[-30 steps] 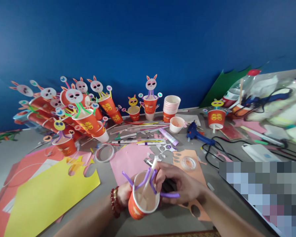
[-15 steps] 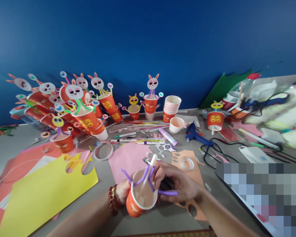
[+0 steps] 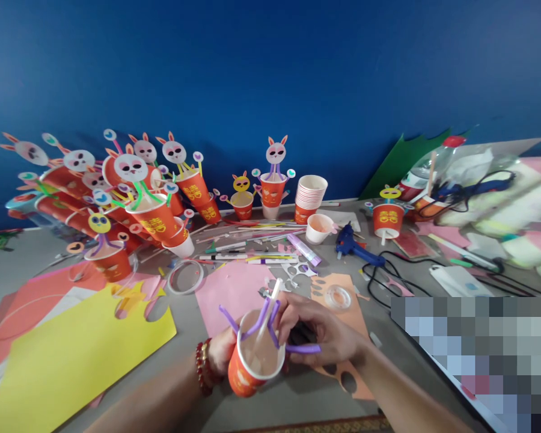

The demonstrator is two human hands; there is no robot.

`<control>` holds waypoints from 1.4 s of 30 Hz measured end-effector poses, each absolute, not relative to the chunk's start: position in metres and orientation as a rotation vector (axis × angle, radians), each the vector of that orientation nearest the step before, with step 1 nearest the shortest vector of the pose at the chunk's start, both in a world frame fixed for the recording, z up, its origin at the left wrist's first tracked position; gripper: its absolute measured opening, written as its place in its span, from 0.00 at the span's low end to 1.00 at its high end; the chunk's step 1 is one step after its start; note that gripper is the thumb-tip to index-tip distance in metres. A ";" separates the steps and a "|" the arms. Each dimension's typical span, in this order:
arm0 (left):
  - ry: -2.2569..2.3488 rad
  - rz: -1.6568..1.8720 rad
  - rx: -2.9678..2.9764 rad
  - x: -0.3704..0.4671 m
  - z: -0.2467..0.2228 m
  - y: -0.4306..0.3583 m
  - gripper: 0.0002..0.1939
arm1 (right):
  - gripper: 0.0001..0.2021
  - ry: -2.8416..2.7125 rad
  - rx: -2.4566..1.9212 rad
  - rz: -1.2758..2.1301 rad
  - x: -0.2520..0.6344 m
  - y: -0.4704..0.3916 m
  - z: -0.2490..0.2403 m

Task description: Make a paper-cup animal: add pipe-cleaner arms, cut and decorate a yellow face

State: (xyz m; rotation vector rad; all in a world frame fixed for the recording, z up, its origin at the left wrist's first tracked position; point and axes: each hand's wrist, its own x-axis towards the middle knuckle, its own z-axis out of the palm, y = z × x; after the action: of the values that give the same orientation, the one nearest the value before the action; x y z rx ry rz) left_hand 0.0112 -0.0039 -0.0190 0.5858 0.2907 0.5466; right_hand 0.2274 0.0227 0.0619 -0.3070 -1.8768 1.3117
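The paper cup [image 3: 243, 379] is tilted between both hands, over the near part of the counter [image 3: 184, 319]. The left hand [image 3: 223, 349] is curled around its side; if this grip squeezes too much, the thin wall may bend. The right hand [image 3: 320, 331] has its fingers bent in at the purple straws [image 3: 304, 349]; whether the tips pinch one, I cannot tell. A sideways push there could loosen them, or knock the white stick [image 3: 276, 290], which leans inside the cup.
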 end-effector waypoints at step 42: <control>0.274 0.547 0.625 0.010 -0.012 -0.001 0.27 | 0.07 -1.877 -0.345 1.290 0.227 0.020 0.066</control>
State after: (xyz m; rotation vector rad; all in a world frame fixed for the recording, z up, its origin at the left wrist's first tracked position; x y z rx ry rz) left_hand 0.0099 -0.0006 -0.0124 0.6254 0.2742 0.5474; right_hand 0.2268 0.0195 0.0658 -0.3454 -1.8770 1.2896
